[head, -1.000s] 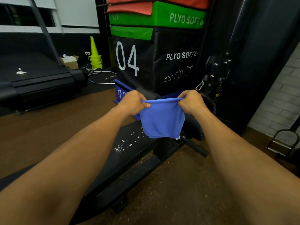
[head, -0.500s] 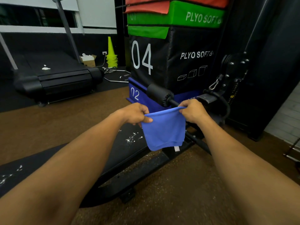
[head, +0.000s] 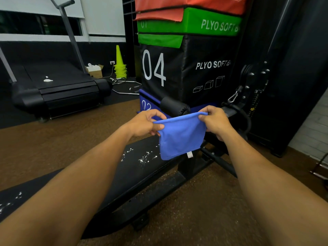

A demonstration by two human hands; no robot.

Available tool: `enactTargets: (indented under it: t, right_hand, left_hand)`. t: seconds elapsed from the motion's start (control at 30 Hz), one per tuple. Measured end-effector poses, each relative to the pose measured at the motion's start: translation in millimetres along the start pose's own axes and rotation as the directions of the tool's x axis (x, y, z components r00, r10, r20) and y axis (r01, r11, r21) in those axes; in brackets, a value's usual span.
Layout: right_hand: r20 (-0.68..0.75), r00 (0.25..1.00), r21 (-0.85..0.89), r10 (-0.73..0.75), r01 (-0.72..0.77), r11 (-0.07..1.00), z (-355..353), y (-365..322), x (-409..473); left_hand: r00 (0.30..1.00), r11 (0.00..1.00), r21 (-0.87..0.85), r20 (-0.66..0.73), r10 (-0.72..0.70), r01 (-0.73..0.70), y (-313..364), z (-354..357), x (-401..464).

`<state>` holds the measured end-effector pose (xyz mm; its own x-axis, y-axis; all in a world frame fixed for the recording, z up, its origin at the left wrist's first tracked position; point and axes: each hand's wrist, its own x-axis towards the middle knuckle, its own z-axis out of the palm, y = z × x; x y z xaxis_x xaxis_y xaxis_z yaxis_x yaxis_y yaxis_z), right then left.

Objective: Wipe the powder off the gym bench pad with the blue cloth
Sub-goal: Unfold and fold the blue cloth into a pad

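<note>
The soft blue microfibre cloth (head: 180, 136) hangs folded above the black padded gym bench pad (head: 140, 170), pinched at its top corners by left hand (head: 147, 124) and right hand (head: 215, 121). White powder (head: 145, 158) is unwiped; next, lower it onto that patch.

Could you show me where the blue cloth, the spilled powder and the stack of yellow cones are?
blue cloth (head: 179, 137): head view, middle of the hanging fabric.
powder (head: 144, 158): head view, white specks on the black bench pad.
yellow cones (head: 120, 69): head view, stacked bases.
</note>
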<state>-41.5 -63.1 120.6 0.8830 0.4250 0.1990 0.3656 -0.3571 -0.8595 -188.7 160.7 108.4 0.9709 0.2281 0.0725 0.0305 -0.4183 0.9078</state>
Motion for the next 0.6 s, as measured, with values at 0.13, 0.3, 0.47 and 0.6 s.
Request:
enactTargets:
  t: [0.13,0.3,0.47,0.6]
  right_hand:
    - [-0.036,0.999,0.017,0.004,-0.003,1.000,5,3,5]
    - [-0.058,0.998,-0.005,-0.014,0.014,1.000,14,2,9]
    - [-0.038,0.999,0.071,0.039,-0.036,0.997,18,2,10]
    - [-0.025,0.996,0.163,0.080,-0.075,0.984,11,4,10]
  left_hand:
    - [1.000,0.986,-0.167,0.019,0.001,0.002,1,-4,-1]
    - [0.999,0.963,-0.267,0.016,0.047,-0.041,16,-3,1]
    - [0.996,0.959,-0.269,-0.012,0.092,-0.092,26,-1,6]
    - [0.997,0.975,-0.212,-0.036,0.061,-0.067,19,-5,6]
